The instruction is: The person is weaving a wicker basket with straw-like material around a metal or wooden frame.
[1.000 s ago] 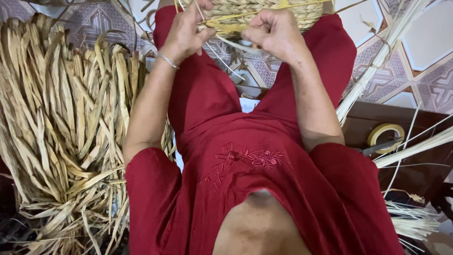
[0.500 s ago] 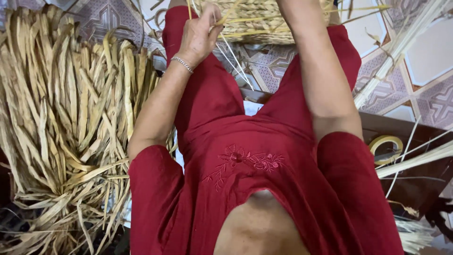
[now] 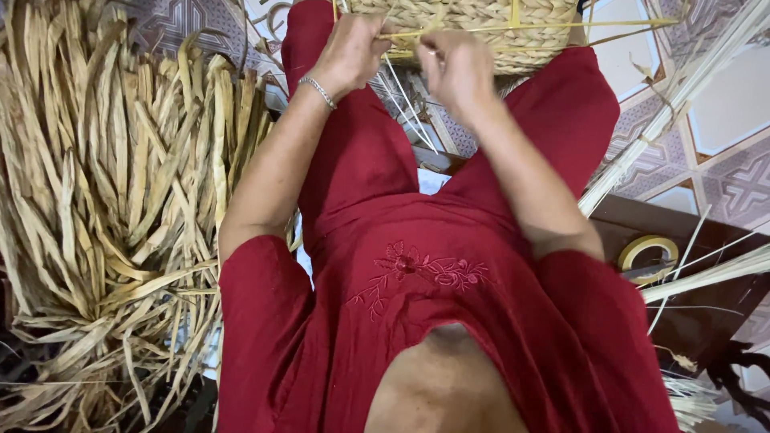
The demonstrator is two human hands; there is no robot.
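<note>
Woven basket (image 3: 465, 24) sits at the person's knees, on the lap of the red clothes, w/ its rim side facing back toward the body. Both hands work at that near edge. Left hand (image 3: 349, 52) is closed, its grip pinching a pale yellow strand (image 3: 513, 30) just below the basket's near wall; a bracelet (image 3: 318, 91) shows at the wrist. Right hand (image 3: 455, 68) is also clenched, knuckles up, touching the same wall slightly nearer the body than the left; what exactly it pinches is hidden by the fingers, prob. the same strand or its neighbour.

Key relation: the strand's long axis runs sideways along the basket's wall, from the left hand's grip out toward the basket's far right side, and on past it. So the free length lies to the right of both hands, and the right hand is nearer to it.

Thin loose strands (image 3: 409, 104) hang below the basket between the knees. Big heap of dried flat leaves (image 3: 104, 224) lies well left of the basket; a tape roll (image 3: 648, 250) sits down-right of it, well apart.
</note>
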